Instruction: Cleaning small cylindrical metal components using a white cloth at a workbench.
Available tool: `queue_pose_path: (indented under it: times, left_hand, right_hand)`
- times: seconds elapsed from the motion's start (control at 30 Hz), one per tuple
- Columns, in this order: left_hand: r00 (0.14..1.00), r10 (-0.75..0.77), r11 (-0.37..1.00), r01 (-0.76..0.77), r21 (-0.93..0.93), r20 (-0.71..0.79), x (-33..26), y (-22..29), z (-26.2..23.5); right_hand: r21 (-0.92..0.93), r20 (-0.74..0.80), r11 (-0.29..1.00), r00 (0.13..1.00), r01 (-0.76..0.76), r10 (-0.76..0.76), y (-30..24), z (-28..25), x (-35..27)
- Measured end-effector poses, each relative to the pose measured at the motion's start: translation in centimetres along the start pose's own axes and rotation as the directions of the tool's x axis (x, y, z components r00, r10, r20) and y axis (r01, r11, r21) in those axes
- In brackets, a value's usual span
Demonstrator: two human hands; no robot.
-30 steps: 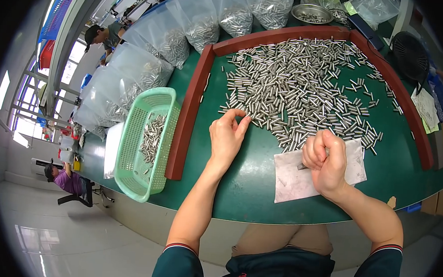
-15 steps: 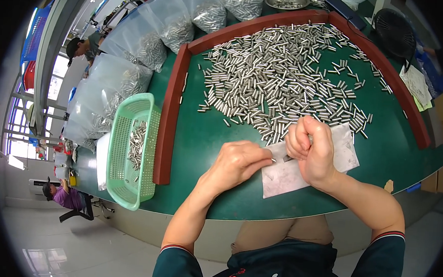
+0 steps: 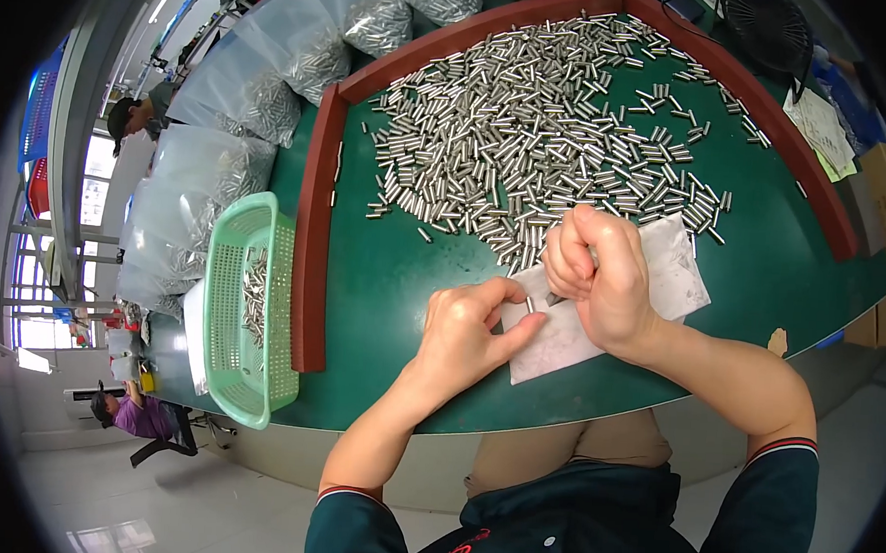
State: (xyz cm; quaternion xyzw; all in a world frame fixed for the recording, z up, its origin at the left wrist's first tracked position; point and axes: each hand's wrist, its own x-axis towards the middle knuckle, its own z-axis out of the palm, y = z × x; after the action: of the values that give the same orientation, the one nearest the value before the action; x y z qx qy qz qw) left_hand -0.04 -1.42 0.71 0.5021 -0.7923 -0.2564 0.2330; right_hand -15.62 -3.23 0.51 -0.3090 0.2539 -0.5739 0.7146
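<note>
Between the thumb and index finger of my left hand [image 3: 475,328] is a small shiny metal pin [image 3: 531,305], held upright over a whitish, smudged cloth [image 3: 559,348]. My right hand [image 3: 603,275] is curled into a fist just right of it, above the same cloth. A small dark grey tip [image 3: 554,298] shows under its fingers; the rest is hidden in the fist. Beyond both hands spreads a large heap of similar metal pins [image 3: 531,131] on the green table [image 3: 401,304].
A dark red wooden frame [image 3: 315,240] borders the heap. Left of it stands a green plastic basket [image 3: 276,368] with some pins inside. Clear bags of pins [image 3: 319,65] line the far left. Papers [image 3: 821,131] and a black fan [image 3: 766,33] are at right. Two other people are farther off.
The view has shifted, so the table appears farther left and up. My left thumb and index finger have spread wider, and the pin between them has turned more upright. My right fist stays over the cloth.
</note>
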Motion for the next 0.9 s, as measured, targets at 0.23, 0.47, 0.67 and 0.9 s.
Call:
queue_pose_path:
  times: [0.23, 0.47, 0.67, 0.9]
  left_hand:
    - [0.998, -0.042, 0.994, 0.047, -0.103, 0.043, -0.5, -0.5, 0.0]
    - [0.998, -0.031, 0.996, 0.034, -0.077, 0.048, -0.2, -0.4, 0.0]
    - [0.978, -0.191, 0.885, 0.210, -0.415, 0.087, -0.3, -0.9, -1.1]
    - [0.883, -0.263, 0.019, 0.408, -0.913, 0.389, 0.1, -3.4, -2.1]
  right_hand:
    - [-0.042, -0.012, 0.999, 1.000, 0.019, -0.020, 0.2, 0.0, 0.1]
    - [-0.040, -0.006, 0.999, 1.000, 0.025, -0.025, 0.1, -0.1, 0.2]
    - [-0.044, -0.027, 0.999, 0.999, 0.019, -0.020, 0.0, 0.2, 0.2]
    - [-0.007, -0.009, 1.000, 1.000, -0.015, 0.015, 0.0, 0.0, -0.2]
